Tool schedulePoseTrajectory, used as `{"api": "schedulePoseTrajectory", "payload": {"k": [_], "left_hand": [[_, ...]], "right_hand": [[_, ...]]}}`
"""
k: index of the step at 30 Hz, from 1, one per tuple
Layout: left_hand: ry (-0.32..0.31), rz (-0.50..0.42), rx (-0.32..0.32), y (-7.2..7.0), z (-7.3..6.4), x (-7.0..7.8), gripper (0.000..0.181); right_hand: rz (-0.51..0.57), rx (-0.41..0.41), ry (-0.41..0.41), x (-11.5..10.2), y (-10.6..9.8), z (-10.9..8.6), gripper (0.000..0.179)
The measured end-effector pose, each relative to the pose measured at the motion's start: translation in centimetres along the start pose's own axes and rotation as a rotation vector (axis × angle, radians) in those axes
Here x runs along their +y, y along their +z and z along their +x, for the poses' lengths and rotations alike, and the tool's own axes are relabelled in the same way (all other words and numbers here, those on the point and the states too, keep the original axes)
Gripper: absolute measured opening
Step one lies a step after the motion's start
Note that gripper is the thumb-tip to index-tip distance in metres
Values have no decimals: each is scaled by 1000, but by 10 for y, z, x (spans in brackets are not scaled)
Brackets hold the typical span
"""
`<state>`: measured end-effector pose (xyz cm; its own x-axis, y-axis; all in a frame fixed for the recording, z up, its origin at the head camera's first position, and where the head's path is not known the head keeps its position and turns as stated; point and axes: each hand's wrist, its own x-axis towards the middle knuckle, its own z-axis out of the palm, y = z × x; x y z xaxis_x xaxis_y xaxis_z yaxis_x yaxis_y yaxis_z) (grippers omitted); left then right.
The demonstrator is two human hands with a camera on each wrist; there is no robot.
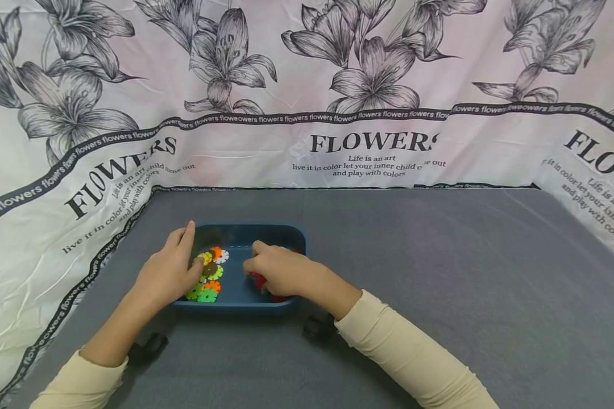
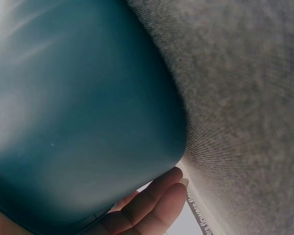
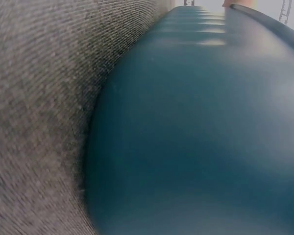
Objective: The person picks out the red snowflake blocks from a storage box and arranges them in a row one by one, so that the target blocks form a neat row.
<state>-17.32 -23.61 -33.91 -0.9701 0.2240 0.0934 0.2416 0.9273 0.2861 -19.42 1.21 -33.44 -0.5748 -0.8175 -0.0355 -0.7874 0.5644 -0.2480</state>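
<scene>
A dark blue tray (image 1: 237, 308) rests on the grey cloth. My left hand (image 1: 166, 272) grips its left side, thumb inside and fingers along the outer wall. In the left wrist view those fingers (image 2: 159, 208) lie against the tray's outside (image 2: 98, 122). Yellow, orange, white and green notched discs (image 1: 210, 287) lie at the tray's left, near that thumb. At the right end, my right hand (image 1: 281, 270) reaches down with bent fingers over red pieces (image 1: 259, 280). Its fingertips are hidden. The right wrist view holds mostly the tray's outer wall (image 3: 196, 122).
Grey cloth (image 1: 440, 272) covers the surface around the tray. White flower-printed fabric (image 1: 373, 147) hangs behind and along the left, with more at the right. Dark wrist-camera parts (image 1: 319, 326) show under the right wrist, by the tray's front edge.
</scene>
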Motion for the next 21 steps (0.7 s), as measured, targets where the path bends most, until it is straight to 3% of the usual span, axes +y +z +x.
{"api": "schedulePoseTrajectory", "payload": {"k": [7,11,21], "left_hand": [[-20,4,-11,0,-2,1,79],[-20,10,-19,1,-1,0,81],[-26,24,-19,0,0,0,84]], "right_hand": [[97,-46,-119,3,-1,-1,21],[125,-33,-183,6,-3,-2,9],[223,-9,-130,17,-17,-9,22]]}}
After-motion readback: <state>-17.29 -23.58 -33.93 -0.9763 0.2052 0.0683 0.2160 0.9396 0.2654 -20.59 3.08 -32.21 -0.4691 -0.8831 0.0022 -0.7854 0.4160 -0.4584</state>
